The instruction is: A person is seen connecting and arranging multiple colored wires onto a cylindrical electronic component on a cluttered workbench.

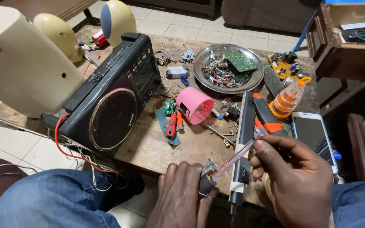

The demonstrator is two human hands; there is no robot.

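Observation:
At the near edge of the wooden table (148, 145) my left hand (180, 194) grips a small dark part with metal pins (207, 178). My right hand (296, 179) pinches a thin clear-handled screwdriver (235, 158), whose tip points down-left at that part. Both hands hover just above the table edge, over my knees in blue jeans. A long black tool with a white band (243, 143) lies on the table between the hands.
A black radio cassette player (113, 95) sits at left beside cream speakers (20, 59). A metal dish of parts and a green circuit board (228, 67), a pink cylinder (194, 104), red-handled pliers (173, 124), an orange bit bottle (288, 99) and a smartphone (313, 135) lie around.

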